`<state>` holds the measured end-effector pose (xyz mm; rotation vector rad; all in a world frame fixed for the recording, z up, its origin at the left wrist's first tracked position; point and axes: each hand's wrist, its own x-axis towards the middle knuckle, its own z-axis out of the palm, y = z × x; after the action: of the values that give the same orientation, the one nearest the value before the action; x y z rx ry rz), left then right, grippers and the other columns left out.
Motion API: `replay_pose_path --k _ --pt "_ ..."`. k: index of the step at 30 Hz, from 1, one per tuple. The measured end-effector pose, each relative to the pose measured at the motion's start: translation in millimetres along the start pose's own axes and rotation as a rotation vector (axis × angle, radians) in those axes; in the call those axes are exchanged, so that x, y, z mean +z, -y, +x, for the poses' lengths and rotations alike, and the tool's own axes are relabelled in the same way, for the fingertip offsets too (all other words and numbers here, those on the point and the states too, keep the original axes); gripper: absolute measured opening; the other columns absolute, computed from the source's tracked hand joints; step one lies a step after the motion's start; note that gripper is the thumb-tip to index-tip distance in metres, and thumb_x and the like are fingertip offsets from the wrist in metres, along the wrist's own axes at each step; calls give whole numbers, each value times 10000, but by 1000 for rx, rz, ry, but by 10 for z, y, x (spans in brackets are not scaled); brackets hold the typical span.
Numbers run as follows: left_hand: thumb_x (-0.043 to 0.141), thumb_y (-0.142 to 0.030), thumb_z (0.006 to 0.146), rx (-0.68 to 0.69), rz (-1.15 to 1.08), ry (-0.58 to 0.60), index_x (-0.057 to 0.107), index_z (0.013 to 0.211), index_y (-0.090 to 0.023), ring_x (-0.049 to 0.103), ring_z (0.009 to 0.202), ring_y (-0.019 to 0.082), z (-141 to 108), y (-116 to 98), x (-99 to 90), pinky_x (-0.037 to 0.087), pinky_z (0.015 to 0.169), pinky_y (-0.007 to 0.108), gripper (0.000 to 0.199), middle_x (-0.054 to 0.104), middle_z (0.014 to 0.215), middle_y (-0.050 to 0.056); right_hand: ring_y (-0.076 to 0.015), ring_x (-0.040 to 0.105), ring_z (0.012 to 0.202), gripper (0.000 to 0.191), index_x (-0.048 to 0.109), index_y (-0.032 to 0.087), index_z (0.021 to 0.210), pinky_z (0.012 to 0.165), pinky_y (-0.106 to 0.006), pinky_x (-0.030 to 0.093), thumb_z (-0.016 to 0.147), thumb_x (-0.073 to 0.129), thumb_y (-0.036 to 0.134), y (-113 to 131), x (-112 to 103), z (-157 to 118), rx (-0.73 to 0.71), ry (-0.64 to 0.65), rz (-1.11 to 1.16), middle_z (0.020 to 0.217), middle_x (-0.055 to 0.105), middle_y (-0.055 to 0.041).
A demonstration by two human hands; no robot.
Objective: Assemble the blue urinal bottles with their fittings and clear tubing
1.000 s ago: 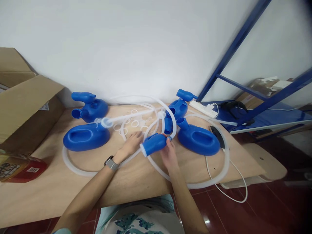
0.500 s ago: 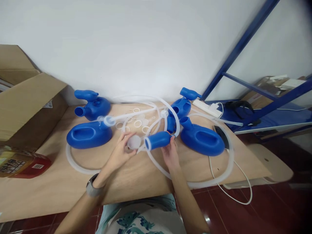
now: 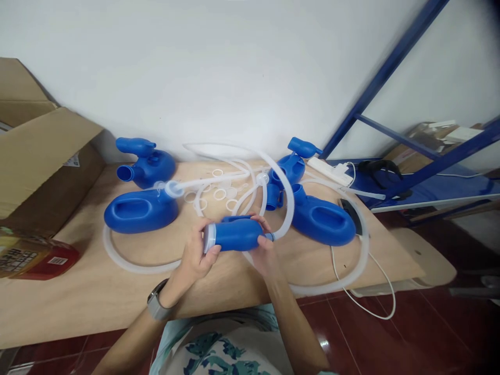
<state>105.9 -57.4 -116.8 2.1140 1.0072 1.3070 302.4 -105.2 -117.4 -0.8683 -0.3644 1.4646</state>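
My right hand (image 3: 266,254) is closed around the narrow end of a blue urinal funnel (image 3: 238,235), held sideways above the table. A translucent cap (image 3: 210,238) covers the funnel's wide end, and my left hand (image 3: 196,251) grips that cap between thumb and fingers. From the narrow end a clear hose (image 3: 288,208) curves up and back. Beyond my hands lie several white rings (image 3: 219,194) and small clear discs. A blue urinal bottle (image 3: 326,219) rests to the right; another capped blue bottle (image 3: 142,211) lies to the left.
Behind stand two more blue bottles (image 3: 156,167) with funnels. An open cardboard box (image 3: 50,161) and a jug of reddish liquid (image 3: 42,255) occupy the left side. A power strip (image 3: 330,172), a phone (image 3: 351,211) and a white cable (image 3: 363,302) are at the right, near a blue metal rack (image 3: 375,88).
My left hand has brought the cap rightward onto the funnel's wide mouth. The funnel has turned to lie more level and shifted slightly left. My view has moved a little.
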Motion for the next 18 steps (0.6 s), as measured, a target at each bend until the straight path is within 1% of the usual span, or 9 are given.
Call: replay_pose_path --k 2,4,6,7,9,12,14,16,18 --pt "492 -567 1050 -179 -152 -20 564 1284 -180 627 1013 224 -90 -47 71 504 890 358 458 629 1170 107 -282 591 1333 546 610 247 1088 1099 -428 546 639 873 416 1 44 -53 -109 57 -34 1427 573 -52" --pt "525 -589 1013 -449 -440 -63 602 1219 -185 646 1102 251 -112 -161 133 496 993 394 460 653 1215 109 -295 561 1381 492 574 239 1071 1168 -473 502 687 835 402 -20 94 -88 -277 131 -162 1452 537 -65" --pt "555 -583 975 -749 -781 -119 607 1268 -193 654 1197 284 -70 -325 174 492 1063 435 490 677 1277 114 -309 532 1412 447 547 231 1083 1167 -506 503 746 789 396 -68 152 -94 -516 208 -325 1453 490 -85" --pt "566 -572 960 -872 -922 -142 603 1324 -199 645 1253 297 -36 -412 184 492 1087 450 523 679 1325 117 -314 526 1415 431 537 229 1097 1148 -513 519 774 761 406 -101 188 -86 -642 238 -375 1444 468 -93" --pt "607 -561 930 -1014 -1085 -161 614 1401 -206 587 1377 309 32 -570 183 475 1144 455 590 642 1449 114 -304 539 1382 422 517 230 1108 1096 -502 556 815 711 464 -184 275 -51 -846 243 -380 1390 449 -97" --pt "679 -573 884 -1055 -1112 -176 691 1369 -215 528 1456 313 77 -731 145 436 1205 441 603 596 1534 95 -258 564 1288 466 489 236 1082 1009 -426 595 822 694 564 -316 433 5 -1004 166 -262 1272 437 -83" --pt "688 -589 886 -1030 -1081 -188 711 1366 -244 559 1428 318 49 -799 115 440 1205 462 591 619 1510 87 -235 576 1230 479 455 236 1054 906 -362 606 812 688 576 -379 541 4 -1037 95 -162 1222 415 -77" --pt "659 -596 929 -903 -1018 -219 697 1401 -300 578 1414 306 -18 -852 89 451 1202 459 558 633 1495 66 -228 595 1172 489 414 232 1043 807 -324 596 814 657 589 -411 636 -59 -1016 17 -80 1196 409 -80" --pt "588 -579 1003 -707 -907 -219 639 1478 -357 536 1464 291 -97 -883 64 428 1232 452 527 589 1549 44 -234 606 1169 485 406 235 1060 808 -337 597 830 632 597 -418 700 -182 -902 -64 -46 1210 426 -88"
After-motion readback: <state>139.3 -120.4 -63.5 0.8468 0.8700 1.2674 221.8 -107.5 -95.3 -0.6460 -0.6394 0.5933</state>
